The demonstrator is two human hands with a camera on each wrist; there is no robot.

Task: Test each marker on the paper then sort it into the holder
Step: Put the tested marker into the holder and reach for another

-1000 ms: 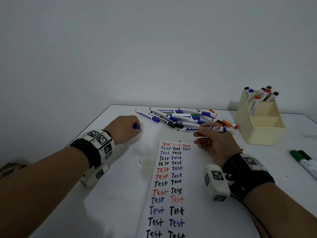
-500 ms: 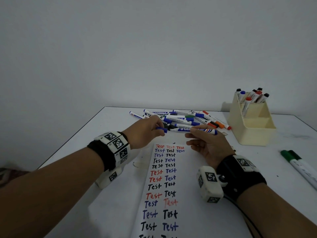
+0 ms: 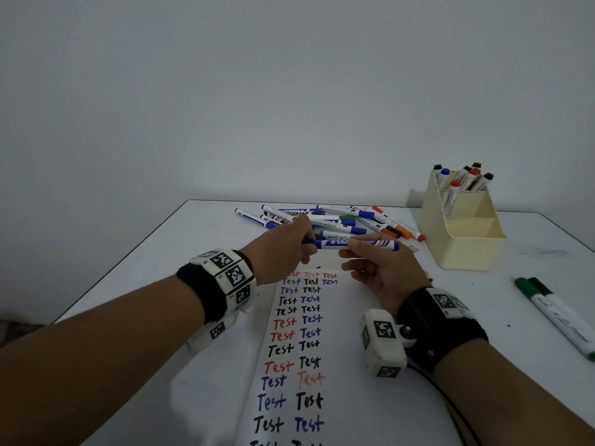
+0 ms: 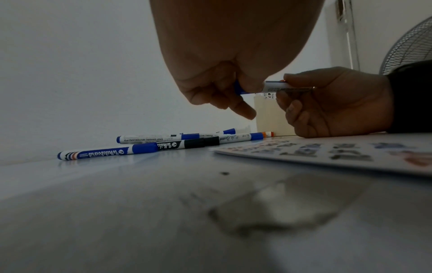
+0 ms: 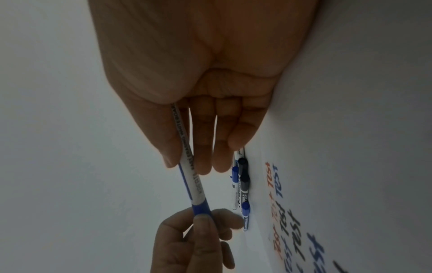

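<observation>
A blue whiteboard marker is held level above the top edge of the test paper. My right hand pinches its white barrel between thumb and fingers. My left hand pinches the blue cap, which sits on the barrel's left end. In the left wrist view the cap shows under my curled left fingers, with the right hand beyond. The paper carries rows of "Test" in black, blue and red. The cream holder stands at the back right with several markers in its rear compartment.
A pile of loose markers lies just behind my hands, between them and the table's far edge. Two green-capped markers lie at the right edge. The holder's front compartments hold nothing. A small scrap lies left of the paper.
My left hand came in from the left with the blue cap and met the marker in my right hand. The cap now sits on the marker's end.
</observation>
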